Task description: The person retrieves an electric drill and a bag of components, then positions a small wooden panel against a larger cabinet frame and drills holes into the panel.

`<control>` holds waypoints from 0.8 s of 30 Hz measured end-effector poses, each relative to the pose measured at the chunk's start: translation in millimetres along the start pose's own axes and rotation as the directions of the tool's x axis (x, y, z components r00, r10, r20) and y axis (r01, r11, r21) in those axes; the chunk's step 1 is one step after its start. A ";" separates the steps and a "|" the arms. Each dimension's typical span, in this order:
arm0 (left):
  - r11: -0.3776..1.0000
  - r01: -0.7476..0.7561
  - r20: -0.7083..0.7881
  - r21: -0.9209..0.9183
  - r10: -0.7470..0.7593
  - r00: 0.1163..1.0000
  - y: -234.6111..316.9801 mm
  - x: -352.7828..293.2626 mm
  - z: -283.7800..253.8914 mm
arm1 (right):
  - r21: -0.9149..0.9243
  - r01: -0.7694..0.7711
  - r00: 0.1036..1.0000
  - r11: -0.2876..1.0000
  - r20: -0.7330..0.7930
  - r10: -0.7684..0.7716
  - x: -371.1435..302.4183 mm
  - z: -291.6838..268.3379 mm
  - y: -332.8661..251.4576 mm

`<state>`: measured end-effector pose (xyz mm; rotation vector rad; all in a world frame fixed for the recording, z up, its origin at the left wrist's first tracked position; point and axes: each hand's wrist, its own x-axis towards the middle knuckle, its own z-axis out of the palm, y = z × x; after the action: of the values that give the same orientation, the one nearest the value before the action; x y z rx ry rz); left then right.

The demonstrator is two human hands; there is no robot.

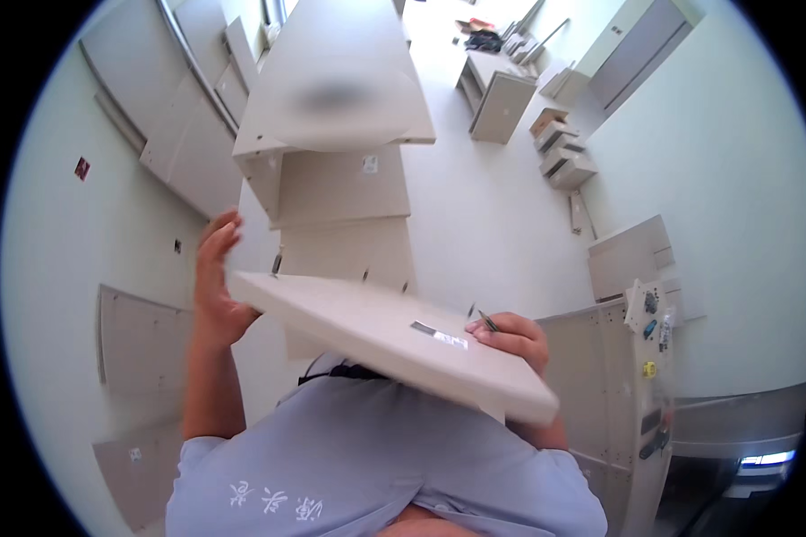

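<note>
At the far left, flat pale panels [143,345] leaned against the left wall.

The left hand [215,286] stood at the left end of a pale board [385,336]. Its palm pressed the board's end edge and its fingers [219,234] were spread and raised, not wrapped round anything; motion blur hid the exact contact.

The board lay tilted across the near centre, in front of the person's chest, its left end higher and farther. It bore a small label near the right side. Judged stiff and flat, of moderate weight for its span, with a smooth laminate face likely to slip under a light touch. Its corners and edges appeared liable to chipping. The soundest hold was judged to be at the two opposite ends, thumbs on top.

The right hand [515,338] rested on the board's right upper face, fingers curled over it, a thin dark tool [486,319] pinched between them.

Behind, a partly built cabinet carcass [340,152] stood on the floor. Right of it stood a drilled panel [600,376].
</note>
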<state>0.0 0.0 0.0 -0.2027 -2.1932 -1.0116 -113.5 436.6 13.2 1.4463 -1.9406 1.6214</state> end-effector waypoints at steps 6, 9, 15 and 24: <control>0.761 0.540 0.380 -0.358 -0.410 0.829 -22.5 -75.5 54.3 | -0.100 0.242 0.956 0.965 0.196 -0.219 11.4 27.5 -5.9; 0.706 0.494 0.408 -0.508 -0.307 0.860 -9.6 -77.6 63.7 | 0.004 0.263 0.941 0.965 0.217 -0.258 14.1 43.8 -1.8; 0.782 0.278 0.293 -0.558 -0.129 0.948 -32.2 -102.5 50.1 | 0.156 0.221 0.951 0.963 0.187 -0.248 13.5 68.0 16.8; 0.705 0.658 -0.112 -0.264 -0.700 0.705 -52.5 -119.8 -23.5 | 0.586 -0.567 0.801 0.579 0.231 0.552 44.1 155.0 65.2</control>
<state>80.0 -35.7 -100.0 0.6664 -1.9818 -1.5840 -124.6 276.2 -52.6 1.0278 -2.1011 2.7851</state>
